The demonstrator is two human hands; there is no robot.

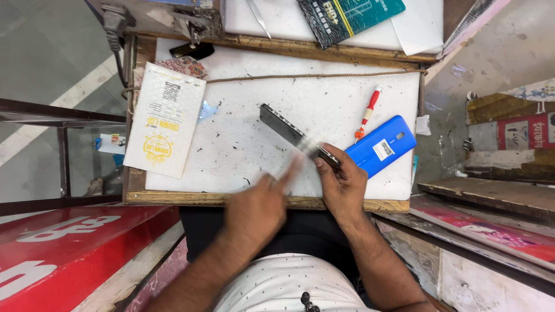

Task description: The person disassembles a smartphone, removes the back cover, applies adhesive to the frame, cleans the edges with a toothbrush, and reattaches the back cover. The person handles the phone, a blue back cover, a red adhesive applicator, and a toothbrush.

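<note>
My right hand [342,184] grips the near end of a dark, slim phone body [286,130] and holds it tilted on edge over the white work board [243,150]. My left hand [260,205] is blurred by motion just left of it, with the forefinger stretched toward the phone's near end; whether it touches is unclear. A blue phone back cover [383,144] lies flat on the board to the right of my right hand. Beyond the cover lies a red and white screwdriver [369,112].
A white printed packet [165,118] lies on the board's left side. A wooden frame [219,199] edges the board. At the back are a teal and black box [347,16], white sheets and a metal tool. A red signboard [75,248] is at lower left.
</note>
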